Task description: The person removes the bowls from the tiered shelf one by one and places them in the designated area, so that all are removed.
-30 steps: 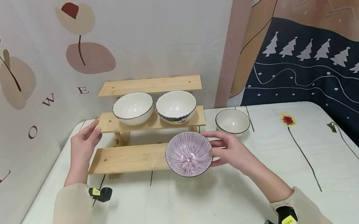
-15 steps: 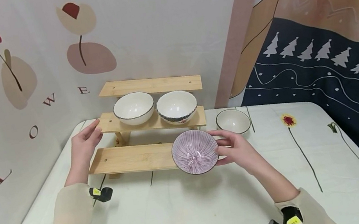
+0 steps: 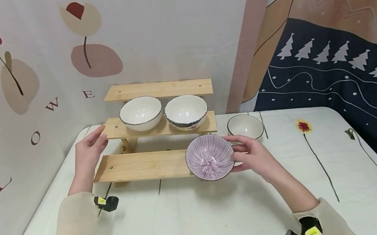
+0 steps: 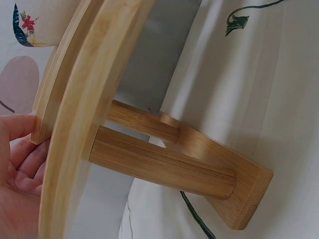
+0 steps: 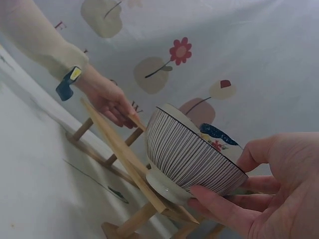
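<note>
My right hand [image 3: 256, 159] grips the right side of a small bowl [image 3: 209, 156] with purple stripes inside. The right wrist view shows dark stripes on the bowl's outside [image 5: 187, 154], with my thumb at the rim and fingers underneath. That bowl is tilted, at the right end of the lowest board [image 3: 140, 166] of a three-tier wooden rack; whether its foot touches the board I cannot tell. My left hand [image 3: 87, 153] pinches the left end of the middle board [image 4: 57, 94]. Two white bowls with dark rims, a left one [image 3: 141, 113] and a right one [image 3: 186, 111], sit on the middle board.
Another white bowl [image 3: 245, 126] stands on the table right of the rack, close behind my right hand. The top board [image 3: 157, 88] bears nothing. A printed cloth wall [image 3: 165, 25] rises directly behind, and a pale floral cloth [image 3: 176, 223] covers the table.
My right hand has carried the striped bowl rightward along the front of the lowest board, and slightly back. The left hand keeps its hold on the rack.
</note>
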